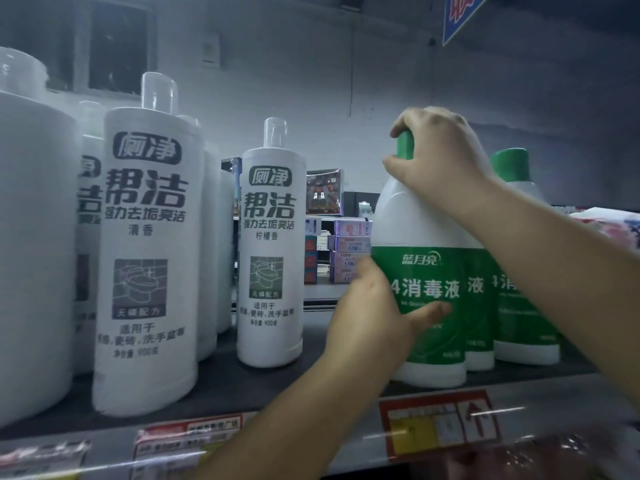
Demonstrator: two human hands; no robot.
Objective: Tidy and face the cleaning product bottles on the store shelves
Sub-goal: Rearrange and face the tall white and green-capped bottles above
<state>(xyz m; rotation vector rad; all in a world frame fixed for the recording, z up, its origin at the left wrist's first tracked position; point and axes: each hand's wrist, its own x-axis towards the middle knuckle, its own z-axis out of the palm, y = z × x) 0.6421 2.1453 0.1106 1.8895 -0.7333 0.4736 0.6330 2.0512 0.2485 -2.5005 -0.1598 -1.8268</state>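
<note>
A white disinfectant bottle [420, 233] with a green label and green cap stands at the shelf's front edge, label facing me. My right hand [438, 150] is closed over its cap from above. My left hand [372, 308] wraps the lower left side of its body, thumb across the label. Two more green-label bottles [519, 306] stand behind and to its right. To the left stand tall white toilet cleaner bottles: a small one [272, 258] mid-shelf and a larger one [147, 258] near the front, with others behind.
The dark shelf board [249, 386] has a front rail with price tags [438, 422]. A big white bottle [31, 237] fills the far left. Through the gap, another aisle's boxed goods [346, 249] show. A blue sign [462, 12] hangs top right.
</note>
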